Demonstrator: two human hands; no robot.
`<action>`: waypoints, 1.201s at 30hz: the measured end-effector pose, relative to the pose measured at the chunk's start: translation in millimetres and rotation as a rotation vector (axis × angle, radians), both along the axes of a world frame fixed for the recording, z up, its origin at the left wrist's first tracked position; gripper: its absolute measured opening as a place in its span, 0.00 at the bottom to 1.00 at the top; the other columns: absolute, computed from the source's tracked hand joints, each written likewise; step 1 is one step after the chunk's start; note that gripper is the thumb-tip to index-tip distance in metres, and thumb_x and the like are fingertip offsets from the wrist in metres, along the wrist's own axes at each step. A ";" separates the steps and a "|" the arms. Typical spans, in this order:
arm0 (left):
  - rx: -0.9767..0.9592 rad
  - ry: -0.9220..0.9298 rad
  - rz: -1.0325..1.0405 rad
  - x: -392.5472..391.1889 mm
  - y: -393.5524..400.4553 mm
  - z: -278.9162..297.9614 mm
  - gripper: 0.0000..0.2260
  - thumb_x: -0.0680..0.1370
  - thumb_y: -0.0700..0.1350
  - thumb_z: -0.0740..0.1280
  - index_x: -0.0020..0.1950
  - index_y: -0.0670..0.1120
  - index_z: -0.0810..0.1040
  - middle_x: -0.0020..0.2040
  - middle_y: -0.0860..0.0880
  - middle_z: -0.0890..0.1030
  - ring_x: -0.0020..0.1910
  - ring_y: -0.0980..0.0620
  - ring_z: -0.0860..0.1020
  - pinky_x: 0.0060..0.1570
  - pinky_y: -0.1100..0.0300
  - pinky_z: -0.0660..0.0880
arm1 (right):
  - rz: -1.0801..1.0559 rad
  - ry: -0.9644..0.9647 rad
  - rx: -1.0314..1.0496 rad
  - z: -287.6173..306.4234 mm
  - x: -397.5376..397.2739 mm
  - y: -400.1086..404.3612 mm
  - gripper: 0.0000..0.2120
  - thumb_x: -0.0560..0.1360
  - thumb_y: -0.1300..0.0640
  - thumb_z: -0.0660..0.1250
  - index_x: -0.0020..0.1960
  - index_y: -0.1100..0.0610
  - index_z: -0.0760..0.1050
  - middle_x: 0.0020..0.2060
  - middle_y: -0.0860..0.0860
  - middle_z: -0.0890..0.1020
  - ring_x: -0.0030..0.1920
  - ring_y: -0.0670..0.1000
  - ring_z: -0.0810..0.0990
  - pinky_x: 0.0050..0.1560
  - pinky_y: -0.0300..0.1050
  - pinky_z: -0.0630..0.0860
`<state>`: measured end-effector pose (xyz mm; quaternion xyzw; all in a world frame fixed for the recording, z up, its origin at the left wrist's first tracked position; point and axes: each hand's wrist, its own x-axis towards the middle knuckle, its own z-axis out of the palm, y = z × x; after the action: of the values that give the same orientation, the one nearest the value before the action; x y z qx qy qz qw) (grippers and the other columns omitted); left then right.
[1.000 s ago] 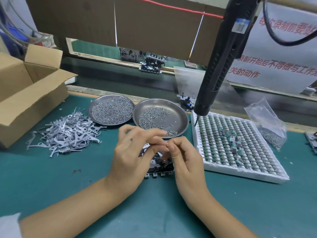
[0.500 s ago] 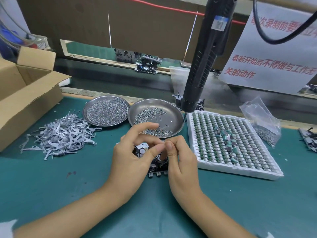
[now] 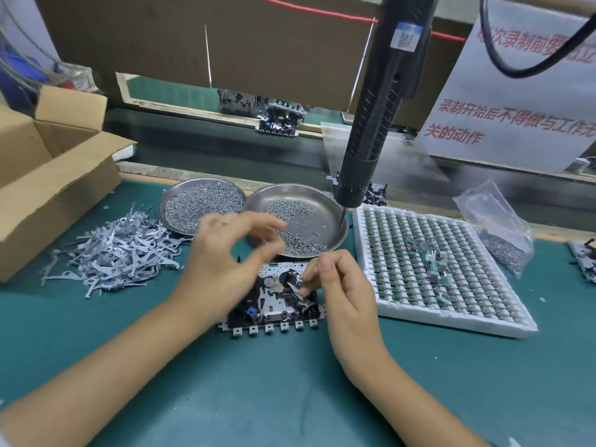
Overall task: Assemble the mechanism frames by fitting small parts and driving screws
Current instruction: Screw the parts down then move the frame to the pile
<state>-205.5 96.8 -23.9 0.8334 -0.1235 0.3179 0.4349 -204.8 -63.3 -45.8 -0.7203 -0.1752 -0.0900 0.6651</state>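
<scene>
Since half a second ago the left hand [image 3: 222, 262] has been lifted off the black-and-silver metal mechanism frame [image 3: 274, 300] and is blurred, its thumb and forefinger curved toward each other; whether anything is pinched cannot be told. The frame is laid flat on the green mat [image 3: 258, 382], between the two hands. A small grey part is pinched against the frame's upper right by the curled fingers of the right hand [image 3: 342, 295]. Just behind are set two round steel dishes — the right dish [image 3: 329, 217] of loose screws, the left dish [image 3: 180, 204] heaped fuller. A black electric screwdriver [image 3: 377, 117] is hung over the right dish. A white foam tray [image 3: 451, 317] of small components is placed to the right, a pile of grey stamped levers [image 3: 119, 253] to the left.
</scene>
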 end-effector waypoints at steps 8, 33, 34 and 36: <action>0.361 0.141 0.452 39.4 59.4 -22.5 0.07 0.75 0.41 0.70 0.51 0.50 0.82 0.43 0.51 0.84 0.47 0.45 0.78 0.53 0.54 0.58 | -0.015 0.013 -0.014 3.2 -0.4 -2.4 0.07 0.74 0.49 0.64 0.41 0.51 0.74 0.32 0.44 0.78 0.35 0.46 0.77 0.39 0.35 0.71; -0.027 0.018 -0.171 -8.8 -8.9 -14.4 0.04 0.78 0.50 0.63 0.45 0.53 0.74 0.39 0.55 0.77 0.39 0.61 0.75 0.43 0.72 0.68 | 0.100 0.077 -0.087 17.1 23.3 -9.7 0.12 0.73 0.49 0.65 0.39 0.56 0.81 0.33 0.49 0.83 0.37 0.48 0.80 0.43 0.43 0.77; -0.055 0.033 -0.137 -7.6 -7.1 -14.1 0.06 0.79 0.51 0.59 0.43 0.53 0.71 0.38 0.53 0.75 0.37 0.60 0.73 0.40 0.71 0.67 | 0.042 0.033 -0.184 19.2 28.8 -8.2 0.13 0.74 0.48 0.65 0.39 0.56 0.81 0.35 0.50 0.83 0.38 0.49 0.80 0.45 0.46 0.77; -0.138 0.043 -0.051 -3.8 -2.8 -14.4 0.11 0.79 0.52 0.54 0.39 0.50 0.67 0.33 0.49 0.70 0.32 0.56 0.68 0.35 0.63 0.66 | -0.059 -0.085 -0.439 23.6 45.7 -3.7 0.10 0.77 0.51 0.66 0.45 0.57 0.81 0.38 0.50 0.82 0.41 0.48 0.78 0.46 0.47 0.75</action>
<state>-209.3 94.0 -38.3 0.8047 -0.1131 0.2967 0.5017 -159.1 -67.0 -22.2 -0.8481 -0.1973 -0.0996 0.4815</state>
